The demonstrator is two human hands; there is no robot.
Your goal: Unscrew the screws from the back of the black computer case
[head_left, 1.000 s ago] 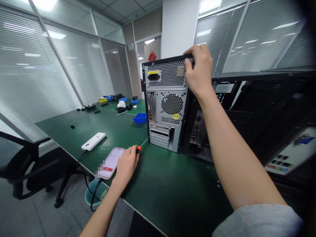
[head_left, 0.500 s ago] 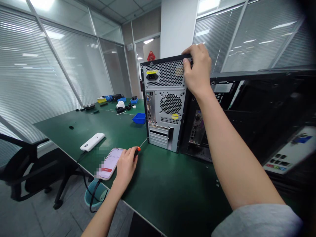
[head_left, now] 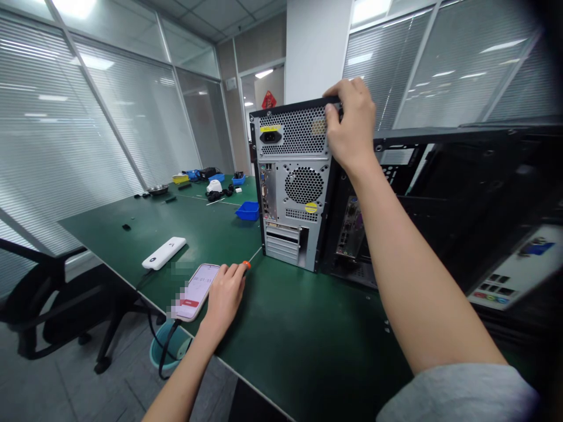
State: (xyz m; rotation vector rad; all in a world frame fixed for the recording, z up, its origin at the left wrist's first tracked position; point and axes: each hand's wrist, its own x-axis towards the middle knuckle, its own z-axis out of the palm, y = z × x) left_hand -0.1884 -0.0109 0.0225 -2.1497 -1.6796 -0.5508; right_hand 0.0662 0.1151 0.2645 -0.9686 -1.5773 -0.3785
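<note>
My left hand (head_left: 225,296) is wrapped round the handle of a screwdriver (head_left: 247,265) with an orange collar, beside a phone (head_left: 197,293) lying on the green table (head_left: 281,328). The screwdriver's thin shaft reaches the lower left corner of an upright computer case (head_left: 292,181), whose grey rear panel faces me. On that case's top right corner, my right hand (head_left: 352,123) grips the edge, thumb on the rear panel and fingers over the top.
Right of the case stand another black case (head_left: 440,217) and a white port panel (head_left: 512,269). A white power bank (head_left: 165,253), a blue bin (head_left: 248,211) and a yellow box (head_left: 180,178) are on the table. A teal bucket (head_left: 160,351) and black chair (head_left: 79,299) are at left.
My left hand has turned slightly round the screwdriver handle, so less of the black handle shows. My right hand and the case stay in place.
</note>
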